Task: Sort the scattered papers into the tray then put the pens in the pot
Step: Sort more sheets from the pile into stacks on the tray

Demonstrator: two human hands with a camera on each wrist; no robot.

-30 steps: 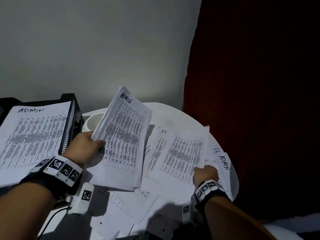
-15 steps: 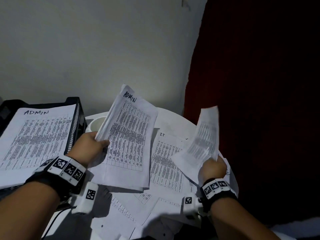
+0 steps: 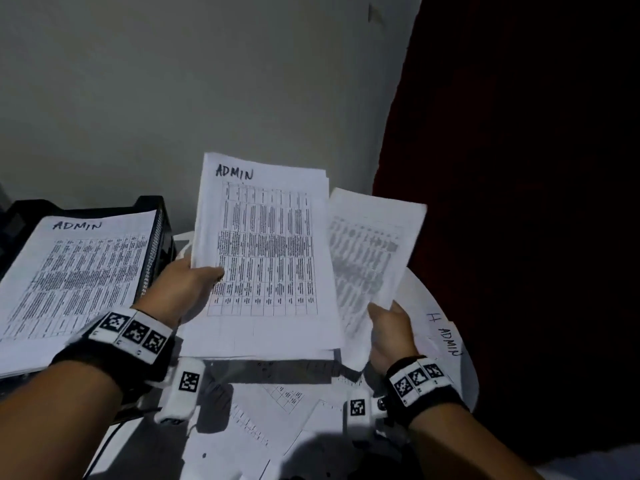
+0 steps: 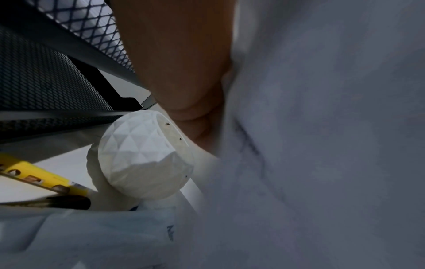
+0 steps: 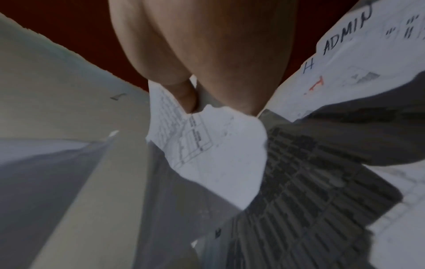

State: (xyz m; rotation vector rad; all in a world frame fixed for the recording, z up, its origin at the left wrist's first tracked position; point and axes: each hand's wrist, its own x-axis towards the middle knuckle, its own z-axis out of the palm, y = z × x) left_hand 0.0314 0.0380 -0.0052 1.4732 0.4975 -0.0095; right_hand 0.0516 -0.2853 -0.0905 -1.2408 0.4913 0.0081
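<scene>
My left hand grips a stack of printed sheets headed ADMIN by its left edge, held up over the round white table. My right hand pinches the lower corner of one more printed sheet, raised just right of the stack and touching its edge. The black mesh tray at the left holds a pile of ADMIN papers. More loose sheets lie on the table below my wrists. The white faceted pot stands beside the tray, with a yellow pen and a dark pen lying near it.
A grey wall stands close behind the table and a dark red curtain hangs at the right. A sheet marked H ADMIN lies at the table's right edge. The tray sits close to the left of the pot.
My right hand has lifted a sheet off the table and swung it left to the edge of the stack. My left hand has raised the stack and turned it upright.
</scene>
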